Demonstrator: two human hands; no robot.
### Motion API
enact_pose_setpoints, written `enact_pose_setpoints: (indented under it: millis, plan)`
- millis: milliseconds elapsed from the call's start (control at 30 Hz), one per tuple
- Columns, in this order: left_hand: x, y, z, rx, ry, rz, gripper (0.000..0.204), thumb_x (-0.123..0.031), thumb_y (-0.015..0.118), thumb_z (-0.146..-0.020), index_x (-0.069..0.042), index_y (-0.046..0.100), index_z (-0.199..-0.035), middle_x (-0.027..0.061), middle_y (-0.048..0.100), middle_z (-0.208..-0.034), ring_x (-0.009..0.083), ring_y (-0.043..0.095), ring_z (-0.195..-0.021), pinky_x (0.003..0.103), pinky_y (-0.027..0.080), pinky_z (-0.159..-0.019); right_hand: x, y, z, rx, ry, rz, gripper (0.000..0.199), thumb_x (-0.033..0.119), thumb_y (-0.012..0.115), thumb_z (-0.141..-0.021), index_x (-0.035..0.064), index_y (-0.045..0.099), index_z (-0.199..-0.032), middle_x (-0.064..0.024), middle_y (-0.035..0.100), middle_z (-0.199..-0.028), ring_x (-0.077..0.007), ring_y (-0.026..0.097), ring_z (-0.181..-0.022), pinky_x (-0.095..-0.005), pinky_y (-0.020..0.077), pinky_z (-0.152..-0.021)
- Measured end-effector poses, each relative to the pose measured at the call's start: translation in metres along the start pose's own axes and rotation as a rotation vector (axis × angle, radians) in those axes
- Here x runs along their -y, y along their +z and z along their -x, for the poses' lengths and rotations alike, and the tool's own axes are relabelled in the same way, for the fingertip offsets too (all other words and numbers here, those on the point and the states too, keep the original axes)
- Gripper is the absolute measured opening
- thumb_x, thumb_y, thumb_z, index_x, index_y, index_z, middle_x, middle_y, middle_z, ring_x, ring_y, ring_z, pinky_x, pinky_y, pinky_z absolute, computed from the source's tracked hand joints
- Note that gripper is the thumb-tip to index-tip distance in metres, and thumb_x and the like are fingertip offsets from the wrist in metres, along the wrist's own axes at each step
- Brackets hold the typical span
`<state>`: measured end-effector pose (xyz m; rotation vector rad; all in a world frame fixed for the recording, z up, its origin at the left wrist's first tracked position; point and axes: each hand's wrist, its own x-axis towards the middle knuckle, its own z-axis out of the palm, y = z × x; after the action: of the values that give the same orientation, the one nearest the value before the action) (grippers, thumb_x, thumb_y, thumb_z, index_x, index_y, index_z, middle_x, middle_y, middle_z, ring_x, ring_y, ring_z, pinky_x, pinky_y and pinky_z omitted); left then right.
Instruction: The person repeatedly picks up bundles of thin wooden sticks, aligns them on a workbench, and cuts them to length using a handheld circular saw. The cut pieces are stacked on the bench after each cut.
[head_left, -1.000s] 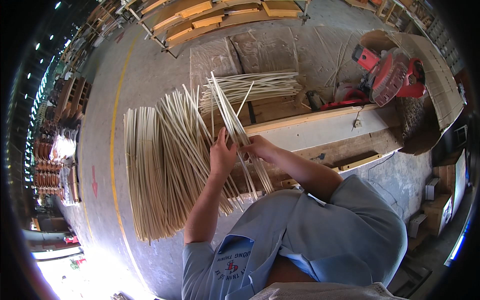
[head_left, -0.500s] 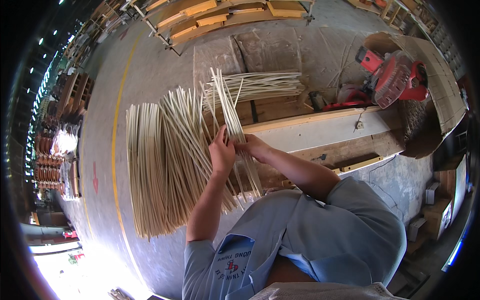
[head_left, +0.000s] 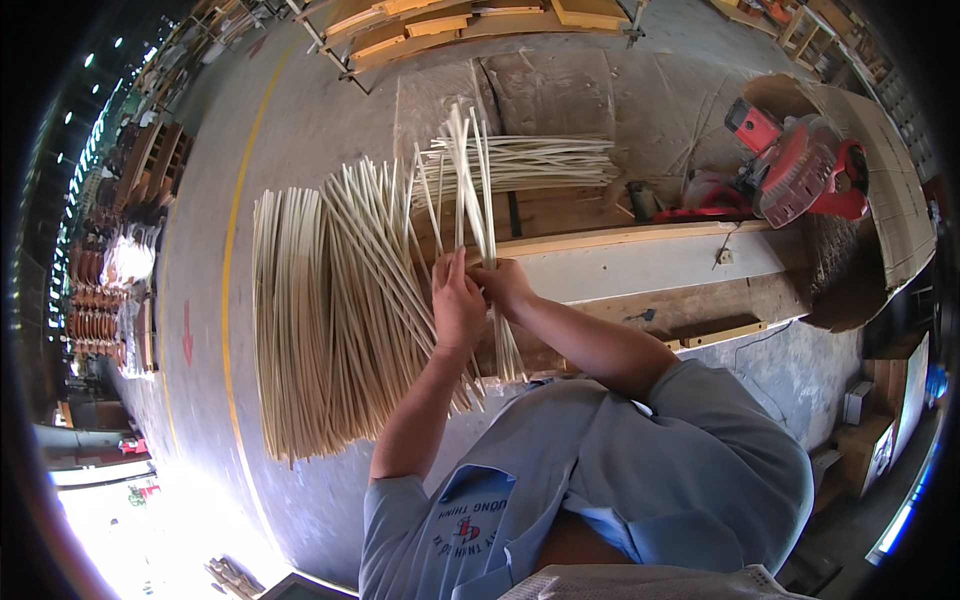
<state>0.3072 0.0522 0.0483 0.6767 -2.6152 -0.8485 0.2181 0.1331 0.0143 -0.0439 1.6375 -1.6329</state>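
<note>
A small bundle of thin pale sticks (head_left: 476, 220) stands lengthwise in front of me, its far ends split into separate strands. My left hand (head_left: 459, 303) is closed at the bundle's left side, fingers pointing away from me. From the right, my right hand (head_left: 507, 288) wraps round the same sticks, and the two hands meet there. The sticks' lower ends come out below my right hand, near my shirt. Beside my left forearm lies a wide heap of similar long sticks (head_left: 340, 310). Another pile of sticks (head_left: 530, 160) lies crosswise beyond my hands.
A wooden bench (head_left: 680, 300) with a white board (head_left: 640, 268) runs to the right. On it stands a red circular-blade saw (head_left: 800, 170), with an open cardboard box (head_left: 875, 190) behind. A rack of yellowish boards (head_left: 470, 25) is at the far side. A yellow line (head_left: 228, 300) marks the floor at left.
The held bundle has turned more upright, and its far ends have parted into strands. Both hands have shifted slightly right, still on the sticks.
</note>
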Motion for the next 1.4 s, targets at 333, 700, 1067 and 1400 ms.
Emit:
enact_pose_setpoints:
  millis: [333, 700, 1067, 1400]
  plan:
    - [-0.018, -0.025, 0.047, 0.031, 0.089, 0.038, 0.062, 0.007, 0.052, -0.091, 0.002, 0.045, -0.152, 0.0301, 0.042, -0.157, 0.0456, 0.036, -0.149, 0.049, 0.034, -0.123, -0.003, 0.02, -0.026, 0.088, 0.092, 0.107, 0.035, 0.033, 0.083, -0.083, -0.0015, 0.076, -0.085, -0.0122, 0.071, -0.074, -0.0213, 0.068, -0.063, -0.0363, 0.0534, -0.052]
    - [-0.004, -0.043, 0.072, -0.06, 0.136, -0.083, 0.035, 0.003, 0.062, -0.092, 0.005, 0.065, -0.127, 0.0252, 0.061, -0.139, 0.0451, 0.054, -0.133, 0.05, 0.045, -0.113, 0.019, -0.005, 0.001, 0.071, 0.1, 0.044, 0.035, 0.031, 0.081, -0.089, -0.003, 0.073, -0.092, -0.008, 0.064, -0.071, -0.0181, 0.061, -0.056, -0.036, 0.0495, -0.048]
    - [-0.004, -0.029, 0.042, 0.228, 0.361, -0.42, 0.054, -0.008, 0.066, -0.09, -0.012, 0.06, -0.143, 0.0161, 0.056, -0.148, 0.0337, 0.038, -0.151, 0.065, 0.016, -0.126, 0.037, -0.032, 0.003, 0.214, -0.01, 0.444, 0.028, 0.023, 0.069, -0.098, -0.0052, 0.066, -0.101, -0.0115, 0.07, -0.079, -0.0167, 0.067, -0.059, -0.0319, 0.0545, -0.049]
    - [0.011, -0.02, 0.046, 0.233, 0.138, -0.664, 0.053, -0.015, 0.06, -0.093, -0.008, 0.059, -0.145, 0.0213, 0.05, -0.152, 0.0337, 0.03, -0.155, 0.072, 0.002, -0.124, 0.071, -0.116, 0.032, -0.071, -0.09, 0.074, 0.024, 0.025, 0.065, -0.106, 0.0016, 0.058, -0.105, -0.0069, 0.066, -0.071, -0.0121, 0.058, -0.05, -0.0281, 0.0489, -0.043]
